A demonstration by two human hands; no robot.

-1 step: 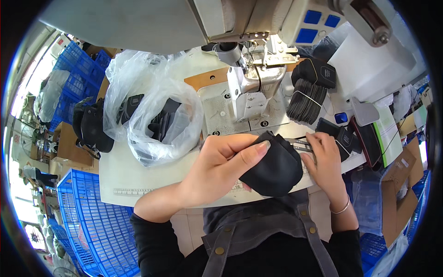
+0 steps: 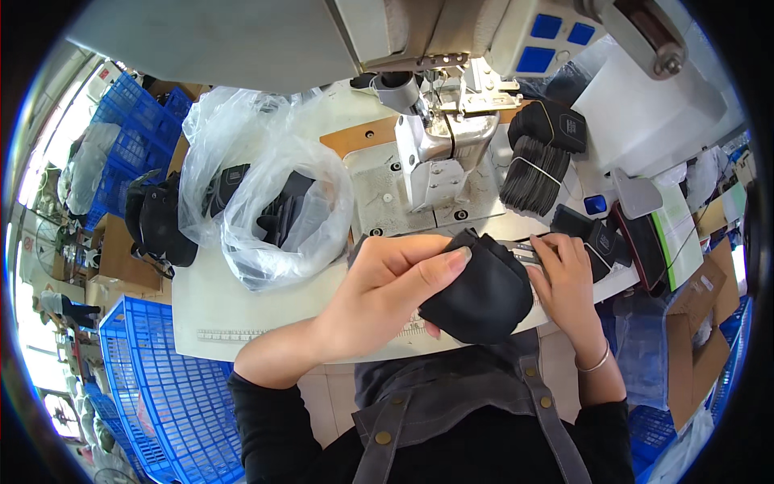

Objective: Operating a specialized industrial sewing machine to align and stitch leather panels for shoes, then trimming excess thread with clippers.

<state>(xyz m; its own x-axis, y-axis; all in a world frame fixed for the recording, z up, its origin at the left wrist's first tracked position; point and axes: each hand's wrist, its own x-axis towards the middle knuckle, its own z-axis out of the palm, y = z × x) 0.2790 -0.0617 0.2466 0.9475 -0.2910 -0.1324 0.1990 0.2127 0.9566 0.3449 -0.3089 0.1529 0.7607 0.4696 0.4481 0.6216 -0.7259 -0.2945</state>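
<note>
My left hand (image 2: 395,290) is closed around a rounded, folded black fabric piece (image 2: 481,298), its thumb lying on the piece's upper left side. The piece is held over the front edge of the white sewing table (image 2: 298,310). In my right hand (image 2: 567,274) is a slim pair of metal thread snips (image 2: 520,250), gripped between thumb and fingers. Their tips reach the upper right edge of the fabric and are partly hidden behind it. Beyond both hands stands the sewing machine's metal post bed (image 2: 442,165).
A clear plastic bag (image 2: 286,258) with black pieces lies left of the machine. Banded stacks of black pieces (image 2: 532,173) sit at its right, near a dark red case (image 2: 641,242). A blue crate (image 2: 165,387) stands at lower left, an open cardboard box (image 2: 701,331) at right.
The black fabric piece and my right hand with the snips have shifted very slightly to the right. My left hand keeps its hold.
</note>
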